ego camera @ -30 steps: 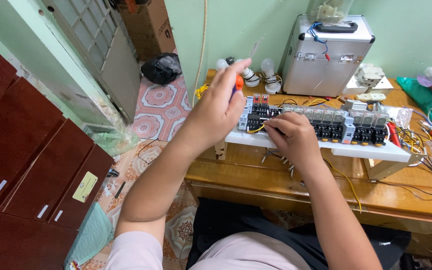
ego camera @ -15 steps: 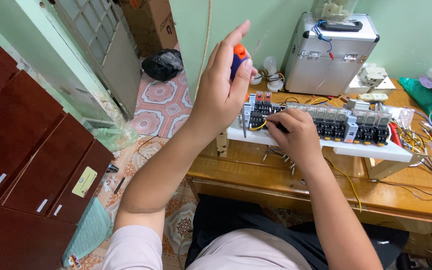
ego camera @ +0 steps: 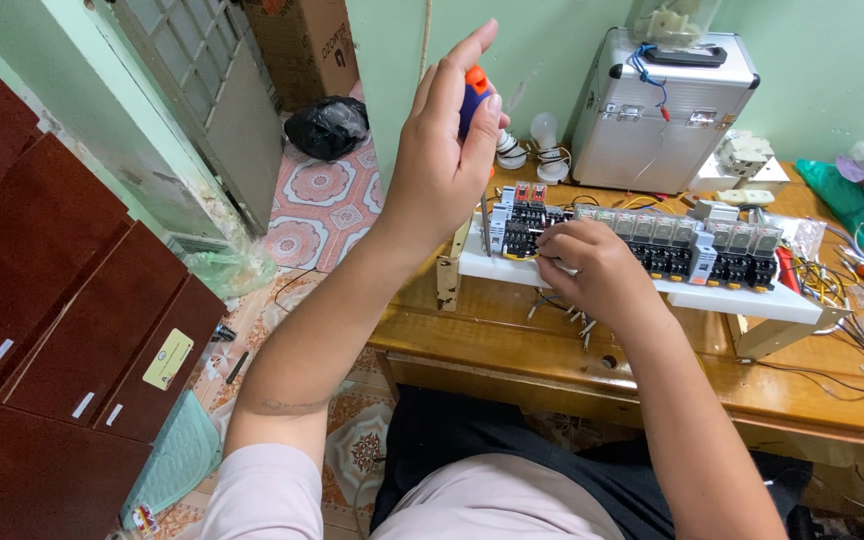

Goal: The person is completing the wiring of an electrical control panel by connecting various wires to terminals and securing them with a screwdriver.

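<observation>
- Left hand (ego camera: 442,165), upper centre of frame, raised above the desk, fingers wrapped on a screwdriver (ego camera: 474,95) w/ blue-orange handle; index finger sticks up straight.
- Screwdriver shaft runs down toward the left end of the relay row (ego camera: 642,240); tip hidden, can't tell if it's touching.
- Right hand (ego camera: 592,270), centre frame, fingers curled at the front edge of the relays, pinching something small, can't tell what.
- Relays sit on a white board (ego camera: 752,295) on a wooden desk (ego camera: 552,360).
- Silver case (ego camera: 672,110) at top, behind the board.
- Loose wires (ego camera: 832,285) right of frame.
</observation>
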